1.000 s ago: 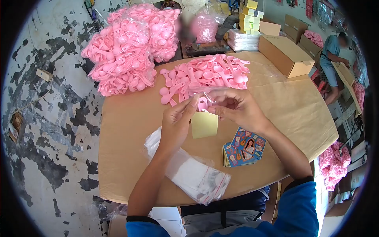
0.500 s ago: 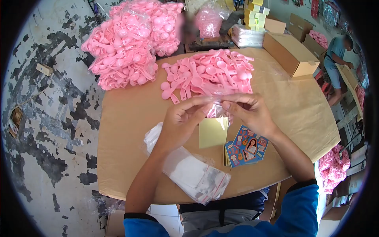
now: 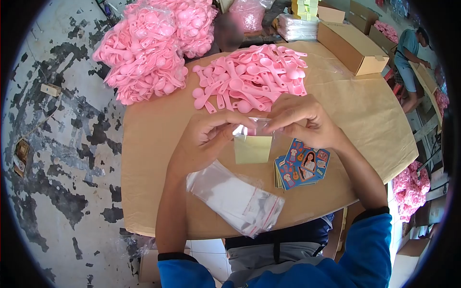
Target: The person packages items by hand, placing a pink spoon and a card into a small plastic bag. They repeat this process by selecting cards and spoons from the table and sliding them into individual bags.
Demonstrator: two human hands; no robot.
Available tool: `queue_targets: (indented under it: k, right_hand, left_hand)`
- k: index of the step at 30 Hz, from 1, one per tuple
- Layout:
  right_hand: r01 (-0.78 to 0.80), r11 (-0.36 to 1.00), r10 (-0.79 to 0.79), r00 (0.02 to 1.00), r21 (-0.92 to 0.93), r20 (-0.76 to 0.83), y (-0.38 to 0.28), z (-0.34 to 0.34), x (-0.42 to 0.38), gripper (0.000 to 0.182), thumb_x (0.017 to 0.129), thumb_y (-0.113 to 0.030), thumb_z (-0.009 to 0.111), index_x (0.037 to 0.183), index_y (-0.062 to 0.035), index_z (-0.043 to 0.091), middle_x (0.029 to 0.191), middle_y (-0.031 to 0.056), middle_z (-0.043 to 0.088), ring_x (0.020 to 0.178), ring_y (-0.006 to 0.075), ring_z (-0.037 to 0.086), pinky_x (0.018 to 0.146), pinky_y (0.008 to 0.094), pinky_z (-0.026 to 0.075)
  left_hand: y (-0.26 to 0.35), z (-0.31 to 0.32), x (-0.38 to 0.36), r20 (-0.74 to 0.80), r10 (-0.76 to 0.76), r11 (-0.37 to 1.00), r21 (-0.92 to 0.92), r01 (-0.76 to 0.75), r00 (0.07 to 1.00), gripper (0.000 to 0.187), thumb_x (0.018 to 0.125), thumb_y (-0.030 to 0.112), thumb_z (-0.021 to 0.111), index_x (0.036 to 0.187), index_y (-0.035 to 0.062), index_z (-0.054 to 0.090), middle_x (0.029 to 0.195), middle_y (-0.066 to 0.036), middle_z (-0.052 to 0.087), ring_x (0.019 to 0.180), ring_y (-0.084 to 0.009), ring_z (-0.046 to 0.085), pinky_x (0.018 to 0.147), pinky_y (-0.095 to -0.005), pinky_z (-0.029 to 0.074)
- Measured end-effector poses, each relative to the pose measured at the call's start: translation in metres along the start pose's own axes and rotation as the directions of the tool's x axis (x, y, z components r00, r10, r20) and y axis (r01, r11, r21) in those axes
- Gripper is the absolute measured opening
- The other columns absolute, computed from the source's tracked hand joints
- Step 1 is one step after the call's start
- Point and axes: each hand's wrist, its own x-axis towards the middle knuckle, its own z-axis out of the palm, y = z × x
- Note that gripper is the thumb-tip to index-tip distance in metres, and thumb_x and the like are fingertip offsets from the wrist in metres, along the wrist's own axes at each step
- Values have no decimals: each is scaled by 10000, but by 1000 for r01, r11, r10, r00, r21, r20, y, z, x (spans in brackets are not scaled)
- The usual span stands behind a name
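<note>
Between my two hands hangs a clear plastic bag (image 3: 260, 126) with a pale yellow card (image 3: 253, 150) in its lower part. My left hand (image 3: 207, 138) pinches the bag's upper left edge between thumb and fingers. At the upper right corner, my right hand (image 3: 307, 122) has its fingers closed on the same bag. A stack of blue picture cards (image 3: 303, 168) lies below my right hand. Under my left wrist rests a fanned pile of clear plastic bags (image 3: 235, 197). Loose pink measuring spoons (image 3: 254, 79) form a heap just beyond my hands.
Brown paper covers the table (image 3: 365, 139). Large bags of pink spoons (image 3: 149, 53) stand at the back left. A cardboard box (image 3: 353, 48) and stacked plastic packs (image 3: 297, 27) sit at the back right. Another person (image 3: 409, 62) works at the far right.
The bag's top, gathered and crinkled before, now stretches flatter between my hands. My left hand has shifted slightly left. The view has tilted down a little.
</note>
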Motion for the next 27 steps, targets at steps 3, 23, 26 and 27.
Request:
queue_targets:
  k: [3,23,26,27]
  right_hand:
    - [54,994,-47,996,-93,77,-5,-4,2,300,721,88,619,958,-44,746,908,104,720,852,237,645,806,362,485]
    - [-7,929,-26,996,-371,-83,-11,-8,3,302,731,85,595,983,-49,696,904,66,686,831,194,637,752,336,508]
    - [-253,966,234,943,-52,-237,-28,18,9,293,848,30,620,1125,-66,634,995,31,685,879,125,641,741,280,509]
    - [-304,952,294,939,-31,-181,-34,23,12,299,874,5,628,1164,-63,610,1023,23,678,886,103,635,729,264,506]
  left_hand:
    - [3,-7,0,80,3,999,47,-6,997,237,922,-58,454,1045,-42,655,1017,-115,689,992,-172,652,893,-309,499]
    - [-4,2,-5,-72,-133,982,-148,121,988,295,761,13,784,810,40,494,910,-21,602,889,-97,646,714,-227,557]
    - [0,0,-4,-50,-107,981,-165,97,993,289,771,12,776,930,39,536,1004,-45,612,928,-113,654,747,-237,558]
    - [1,2,-4,-36,-112,978,-182,103,993,299,779,17,770,974,38,544,1037,-54,612,936,-117,652,760,-244,556]
